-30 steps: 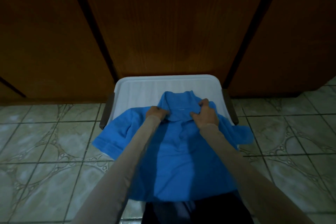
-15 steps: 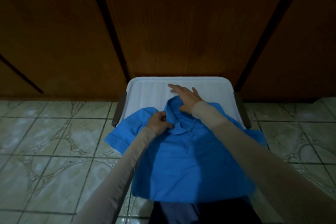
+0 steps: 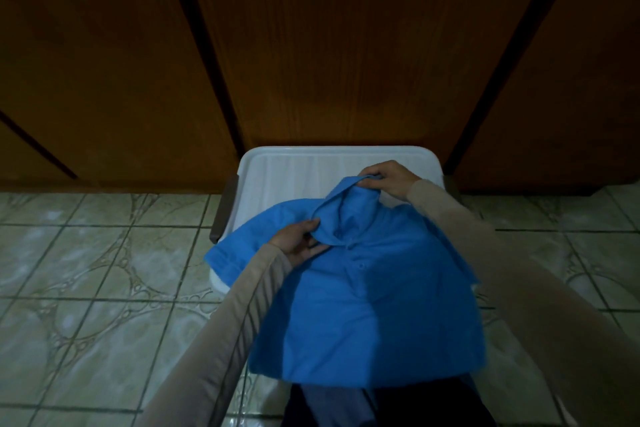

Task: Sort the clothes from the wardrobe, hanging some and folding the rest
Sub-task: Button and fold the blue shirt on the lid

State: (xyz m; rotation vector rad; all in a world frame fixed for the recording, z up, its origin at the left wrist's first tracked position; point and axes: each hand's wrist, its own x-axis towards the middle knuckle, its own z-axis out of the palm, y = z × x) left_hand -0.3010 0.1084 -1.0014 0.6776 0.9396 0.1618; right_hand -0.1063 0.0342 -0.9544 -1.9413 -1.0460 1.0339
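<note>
A blue polo shirt (image 3: 367, 315) lies spread front-up over a white plastic box lid (image 3: 287, 170), its hem hanging toward me. My left hand (image 3: 299, 243) pinches the near left edge of the collar. The far edge of the collar is gripped by my right hand (image 3: 389, 180), which lifts it above the lid. The collar (image 3: 341, 215) stands up between the two hands. One short sleeve (image 3: 235, 253) hangs off the lid's left side.
Brown wooden wardrobe doors (image 3: 329, 55) stand shut right behind the box. The box has a dark side handle (image 3: 223, 211) on its left. Patterned green floor tiles (image 3: 86, 281) surround it. Dark cloth (image 3: 381, 406) shows at the bottom edge below the shirt.
My right hand went from lying flat on the collar's far side to gripping and raising it. My left hand keeps hold of the collar's left edge. The view has tilted slightly.
</note>
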